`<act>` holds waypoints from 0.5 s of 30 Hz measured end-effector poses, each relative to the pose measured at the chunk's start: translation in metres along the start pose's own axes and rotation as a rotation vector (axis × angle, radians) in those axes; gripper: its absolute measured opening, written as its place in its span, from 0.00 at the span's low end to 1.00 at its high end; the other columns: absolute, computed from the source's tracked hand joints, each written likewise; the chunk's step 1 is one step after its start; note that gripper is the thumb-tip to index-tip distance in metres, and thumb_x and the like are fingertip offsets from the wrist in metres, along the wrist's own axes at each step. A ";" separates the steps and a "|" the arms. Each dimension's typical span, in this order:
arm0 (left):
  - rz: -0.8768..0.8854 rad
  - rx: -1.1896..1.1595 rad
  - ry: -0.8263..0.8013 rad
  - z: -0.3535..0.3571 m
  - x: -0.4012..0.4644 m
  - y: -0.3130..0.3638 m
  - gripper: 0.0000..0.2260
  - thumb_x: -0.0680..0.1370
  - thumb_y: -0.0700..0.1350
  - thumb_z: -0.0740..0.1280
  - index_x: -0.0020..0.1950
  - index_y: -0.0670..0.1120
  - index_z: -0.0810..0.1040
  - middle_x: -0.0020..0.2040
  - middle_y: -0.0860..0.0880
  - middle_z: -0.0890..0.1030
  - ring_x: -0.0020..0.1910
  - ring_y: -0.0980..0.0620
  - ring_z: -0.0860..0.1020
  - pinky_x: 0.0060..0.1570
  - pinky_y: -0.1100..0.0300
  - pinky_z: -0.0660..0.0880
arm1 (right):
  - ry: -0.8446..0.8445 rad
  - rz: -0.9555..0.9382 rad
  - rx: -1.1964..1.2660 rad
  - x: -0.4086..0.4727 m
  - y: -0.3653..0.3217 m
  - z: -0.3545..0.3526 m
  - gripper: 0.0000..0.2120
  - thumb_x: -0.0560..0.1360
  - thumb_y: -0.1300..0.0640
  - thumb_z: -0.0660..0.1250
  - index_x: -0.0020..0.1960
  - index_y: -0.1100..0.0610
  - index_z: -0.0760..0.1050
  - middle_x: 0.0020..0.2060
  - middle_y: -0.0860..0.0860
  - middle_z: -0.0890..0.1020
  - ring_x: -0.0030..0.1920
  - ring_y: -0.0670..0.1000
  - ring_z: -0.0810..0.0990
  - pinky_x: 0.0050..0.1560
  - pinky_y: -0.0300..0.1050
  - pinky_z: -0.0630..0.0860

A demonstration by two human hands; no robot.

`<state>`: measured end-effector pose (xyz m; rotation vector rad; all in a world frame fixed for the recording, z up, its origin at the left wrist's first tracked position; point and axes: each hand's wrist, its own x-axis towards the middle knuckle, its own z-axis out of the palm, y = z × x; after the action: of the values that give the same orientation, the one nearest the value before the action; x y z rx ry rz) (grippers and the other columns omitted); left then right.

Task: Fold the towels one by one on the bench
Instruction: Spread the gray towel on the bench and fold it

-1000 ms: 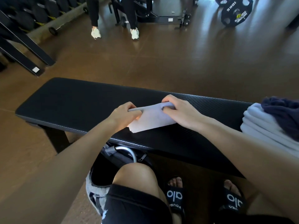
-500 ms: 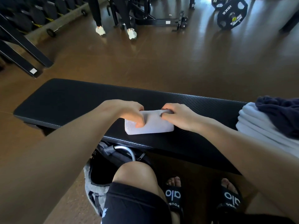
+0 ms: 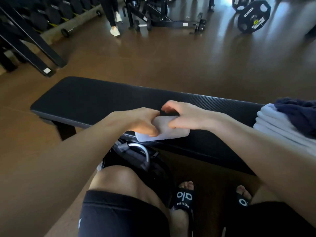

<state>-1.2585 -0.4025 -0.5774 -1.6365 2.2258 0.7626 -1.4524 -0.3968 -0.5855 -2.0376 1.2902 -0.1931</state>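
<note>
A small white towel (image 3: 171, 133), folded into a compact rectangle, lies on the near edge of the black bench (image 3: 95, 98). My left hand (image 3: 140, 122) covers the towel's left end, thumb down on it and fingers curled over the top. My right hand (image 3: 186, 115) is at the towel's right part. Its thumb rests on the cloth and its fingers are lifted, loosely curved, above the far edge. A stack of white folded towels (image 3: 275, 127) sits at the bench's right end with a navy towel (image 3: 301, 113) on top.
A grey and black bag (image 3: 136, 156) lies on the floor under the bench by my knee. Beyond the bench is brown floor, with a dumbbell rack (image 3: 39, 48) at the left, a machine frame (image 3: 164, 17), a weight plate (image 3: 254, 17) and another person's foot (image 3: 115, 31).
The towel went from a half-raised flap to a flat compact fold. My left hand came over its left end, and my right fingers lifted off the far edge.
</note>
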 end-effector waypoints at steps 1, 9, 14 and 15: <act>0.017 0.015 0.020 0.000 -0.006 0.000 0.16 0.67 0.47 0.69 0.54 0.56 0.74 0.47 0.51 0.79 0.45 0.50 0.79 0.42 0.51 0.78 | -0.052 -0.006 -0.001 0.001 -0.007 0.002 0.28 0.71 0.53 0.69 0.70 0.46 0.68 0.61 0.46 0.78 0.60 0.49 0.77 0.59 0.50 0.77; 0.013 -0.135 0.172 0.005 -0.068 -0.039 0.19 0.63 0.44 0.72 0.49 0.56 0.71 0.46 0.50 0.79 0.45 0.47 0.79 0.43 0.42 0.79 | -0.251 -0.065 -0.119 0.005 -0.059 0.020 0.13 0.70 0.48 0.70 0.52 0.52 0.78 0.44 0.50 0.82 0.44 0.52 0.82 0.43 0.51 0.79; -0.177 -0.455 0.305 0.021 -0.094 -0.091 0.29 0.67 0.48 0.76 0.63 0.53 0.65 0.58 0.50 0.73 0.54 0.50 0.76 0.53 0.49 0.78 | -0.159 -0.026 -0.074 0.015 -0.083 0.045 0.15 0.71 0.51 0.70 0.41 0.64 0.74 0.34 0.53 0.71 0.34 0.52 0.70 0.35 0.47 0.65; -0.286 -0.499 0.351 0.030 -0.095 -0.102 0.30 0.67 0.50 0.76 0.64 0.51 0.64 0.59 0.49 0.72 0.56 0.49 0.75 0.54 0.49 0.78 | -0.117 -0.005 -0.053 0.017 -0.088 0.055 0.14 0.71 0.52 0.71 0.37 0.61 0.71 0.33 0.52 0.70 0.34 0.52 0.69 0.34 0.46 0.64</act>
<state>-1.1341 -0.3321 -0.5792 -2.4283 2.0409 1.0793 -1.3533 -0.3623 -0.5747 -2.0645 1.2299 -0.0423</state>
